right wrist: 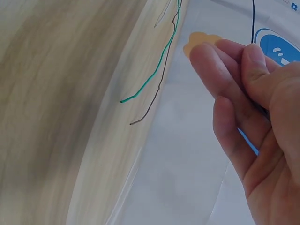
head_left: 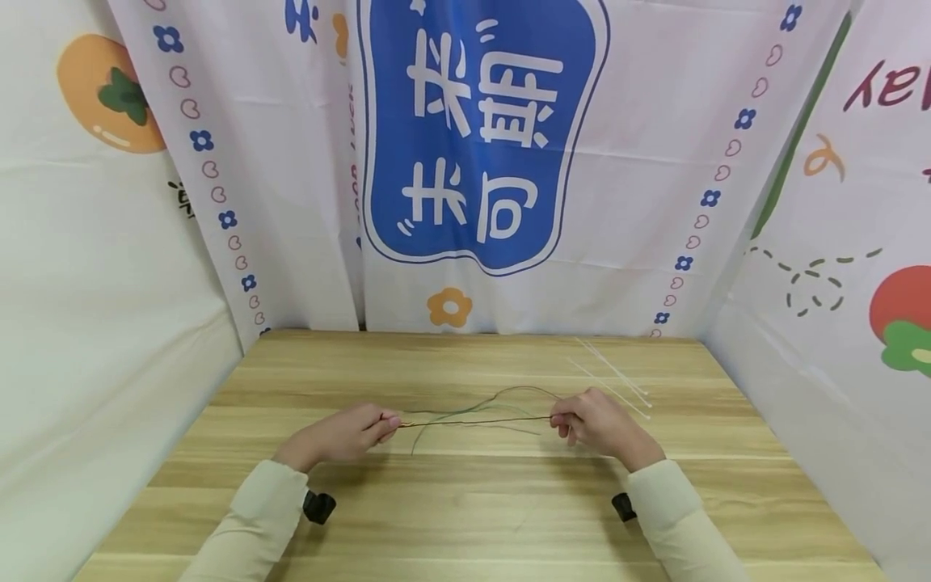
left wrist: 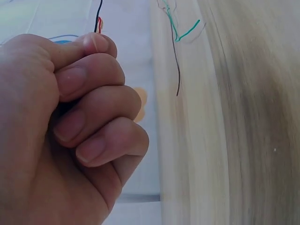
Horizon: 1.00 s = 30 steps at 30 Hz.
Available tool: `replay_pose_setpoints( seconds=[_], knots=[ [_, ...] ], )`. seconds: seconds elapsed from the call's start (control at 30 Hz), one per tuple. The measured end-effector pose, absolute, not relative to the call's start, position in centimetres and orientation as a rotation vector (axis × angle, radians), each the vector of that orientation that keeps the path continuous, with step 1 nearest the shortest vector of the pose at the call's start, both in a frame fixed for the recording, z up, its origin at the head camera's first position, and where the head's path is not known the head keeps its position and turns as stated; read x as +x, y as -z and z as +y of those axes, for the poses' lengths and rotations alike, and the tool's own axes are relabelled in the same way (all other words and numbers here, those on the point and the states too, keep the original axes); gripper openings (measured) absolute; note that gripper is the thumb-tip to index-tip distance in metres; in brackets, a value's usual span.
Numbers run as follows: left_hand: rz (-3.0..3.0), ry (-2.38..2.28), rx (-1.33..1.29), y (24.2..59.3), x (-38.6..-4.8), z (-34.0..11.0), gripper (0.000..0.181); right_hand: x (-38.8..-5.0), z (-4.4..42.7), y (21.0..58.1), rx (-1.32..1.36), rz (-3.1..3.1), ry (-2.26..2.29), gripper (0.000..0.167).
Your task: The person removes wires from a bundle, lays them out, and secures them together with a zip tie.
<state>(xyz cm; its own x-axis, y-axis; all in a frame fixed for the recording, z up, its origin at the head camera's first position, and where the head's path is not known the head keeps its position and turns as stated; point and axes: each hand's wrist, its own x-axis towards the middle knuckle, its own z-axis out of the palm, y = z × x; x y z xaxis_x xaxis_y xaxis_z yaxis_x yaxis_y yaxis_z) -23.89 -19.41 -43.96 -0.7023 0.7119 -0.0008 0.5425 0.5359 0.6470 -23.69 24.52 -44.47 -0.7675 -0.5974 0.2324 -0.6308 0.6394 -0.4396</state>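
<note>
My left hand pinches the end of a thin dark wire between thumb and index finger. Short red and pale ends poke out beside it in the left wrist view, and the other fingers are curled into the palm. Across from it, my right hand pinches the same dark wire's other part, so it runs nearly straight between both hands. Behind this span lie a loose green wire and a brown wire, their free ends bent. What lies inside each pinch is hidden.
Several thin white strips, like cable ties, lie at the back right of the wooden table. Printed white cloth hangs behind and at both sides of the table.
</note>
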Motion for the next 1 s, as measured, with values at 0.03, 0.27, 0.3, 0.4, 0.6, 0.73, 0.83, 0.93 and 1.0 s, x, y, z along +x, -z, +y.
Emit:
replay_pose_setpoints(
  seconds=[0.03,0.27,0.3,0.4,0.6,0.73,0.83,0.93,1.0],
  knots=[
    [2.509,-0.925,1.056,44.0,-23.9,-19.5,0.045,-23.7,24.6,44.4,1.043,-2.791,-0.786,0.016],
    [2.522,-0.885,1.131,43.9,-23.7,-20.1,0.041,-23.7,25.8,44.1,1.010,-2.875,-0.740,0.013],
    [2.533,-0.873,1.149,43.9,-23.7,-20.2,0.040,-23.8,26.0,44.1,0.990,-2.896,-0.734,0.013],
    [2.568,-0.832,1.195,43.9,-23.7,-20.6,0.039,-23.8,26.6,44.0,0.930,-2.958,-0.712,0.015],
    [2.720,-0.729,1.248,44.1,-24.0,-20.4,0.039,-23.8,26.9,44.3,0.866,-3.013,-0.664,0.021],
    [2.931,-0.595,1.166,44.2,-24.3,-20.2,0.042,-23.9,27.0,44.6,0.858,-3.029,-0.726,0.031],
    [3.048,-0.501,1.056,44.4,-24.4,-20.1,0.042,-24.0,27.1,44.6,0.884,-3.026,-0.766,0.031],
    [3.110,-0.458,0.991,44.6,-24.4,-19.8,0.042,-24.2,27.2,44.6,0.892,-3.022,-0.782,0.031],
    [3.129,-0.440,0.989,44.7,-24.5,-19.6,0.042,-24.2,27.3,44.5,0.886,-3.025,-0.794,0.031]
  ],
)
